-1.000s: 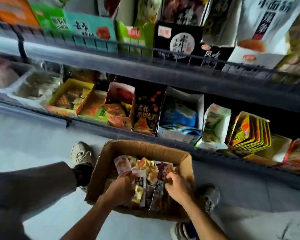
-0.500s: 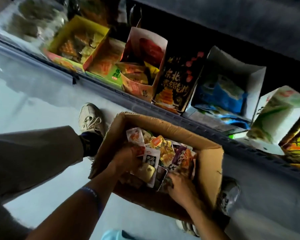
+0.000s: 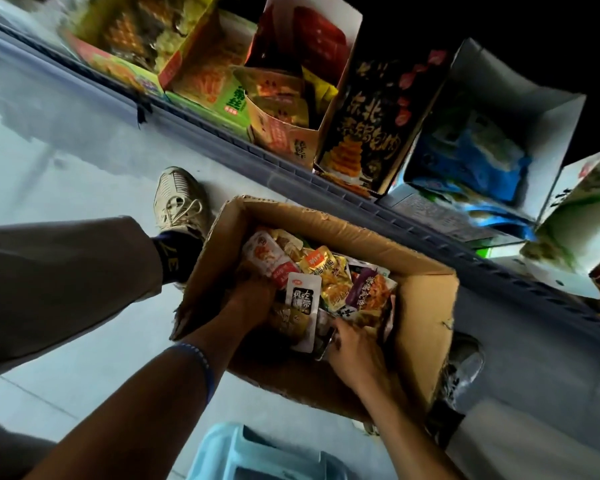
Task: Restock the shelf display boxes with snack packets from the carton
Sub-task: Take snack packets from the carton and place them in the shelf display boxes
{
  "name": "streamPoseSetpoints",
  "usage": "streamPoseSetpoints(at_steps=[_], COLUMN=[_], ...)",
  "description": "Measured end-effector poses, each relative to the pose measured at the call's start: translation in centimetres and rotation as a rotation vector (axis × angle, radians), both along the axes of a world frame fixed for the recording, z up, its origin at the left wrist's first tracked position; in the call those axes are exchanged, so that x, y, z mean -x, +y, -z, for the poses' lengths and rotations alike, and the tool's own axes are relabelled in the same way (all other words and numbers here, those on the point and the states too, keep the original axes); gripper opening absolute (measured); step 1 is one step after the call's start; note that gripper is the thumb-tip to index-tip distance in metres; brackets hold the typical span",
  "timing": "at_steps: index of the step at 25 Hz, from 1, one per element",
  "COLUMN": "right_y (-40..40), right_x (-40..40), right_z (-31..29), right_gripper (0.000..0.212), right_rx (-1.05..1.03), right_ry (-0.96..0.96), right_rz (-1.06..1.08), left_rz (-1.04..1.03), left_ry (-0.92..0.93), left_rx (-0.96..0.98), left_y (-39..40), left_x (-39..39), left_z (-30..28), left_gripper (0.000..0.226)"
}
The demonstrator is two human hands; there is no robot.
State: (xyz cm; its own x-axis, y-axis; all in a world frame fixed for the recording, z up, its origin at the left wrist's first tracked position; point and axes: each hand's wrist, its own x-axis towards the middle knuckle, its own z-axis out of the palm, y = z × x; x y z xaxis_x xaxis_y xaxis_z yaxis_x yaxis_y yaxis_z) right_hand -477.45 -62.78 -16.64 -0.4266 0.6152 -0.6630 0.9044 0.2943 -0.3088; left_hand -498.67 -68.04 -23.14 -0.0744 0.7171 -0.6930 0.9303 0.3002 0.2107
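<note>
Carton (image 3: 426, 320): centre frame, on the floor, full of snack packets (image 3: 329, 278).
Left hand (image 3: 248, 303): grip buried among packets, state unclear.
Right hand (image 3: 355, 344): fingers curled on packets.
Display boxes (image 3: 368, 109): shelf, upper frame.
</note>
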Motion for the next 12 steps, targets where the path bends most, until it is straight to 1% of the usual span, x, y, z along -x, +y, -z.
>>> streamPoseSetpoints(at_steps=[1,2,4,5,6,7,8,9,10,11,12], right_y=[-0.3,-0.5,-0.6,-0.7,-0.7,-0.7,-0.8,-0.6,-0.3,0.1,0.7], right_x=[0.4,0.8,1.9,2.4,2.7,2.7,2.6,2.3,2.0,1.7,1.3], right_z=[0.2,0.5,1.3,1.5,1.8,1.8,1.9,1.8,1.6,1.3,0.7], right_gripper=[0.044,0.043,0.039,0.038,0.038,0.039,0.040,0.039,0.037,0.035,0.035], right_rx=[0.011,0.034,0.159,0.208,0.227,0.213,0.188,0.154,0.133,0.116,0.094], right_ry=[-0.007,0.007,0.064,0.087,0.101,0.106,0.109,0.115,0.130,0.152,0.174], right_rz=[0.029,0.077,0.269,0.367,0.445,0.495,0.535,0.575,0.631,0.690,0.744], left_rz=[-0.014,0.016,0.001,-0.029,0.033,0.028,0.103,0.087,0.111,0.082,0.084], left_ry=[-0.073,-0.146,-0.235,-0.264,-0.257,-0.247,-0.237,-0.286,-0.311,-0.354,-0.354], left_rx=[-0.005,0.052,0.078,0.116,0.126,0.152,0.161,0.153,0.142,0.088,0.039], left_y=[0.2,0.1,0.1,0.0,0.4,0.5,0.9,1.4,1.9,2.3,2.8], left_x=[0.6,1.3,2.2,2.1,1.8,1.6,1.7,1.7,1.9,2.1,2.5], left_z=[0.8,0.9,1.3,1.3,0.1,-0.1,-0.5,-1.1,-2.2,-2.5,-3.7], left_gripper=[0.059,0.068,0.082,0.084,0.080,0.070,0.059,0.053,0.052,0.055,0.054])
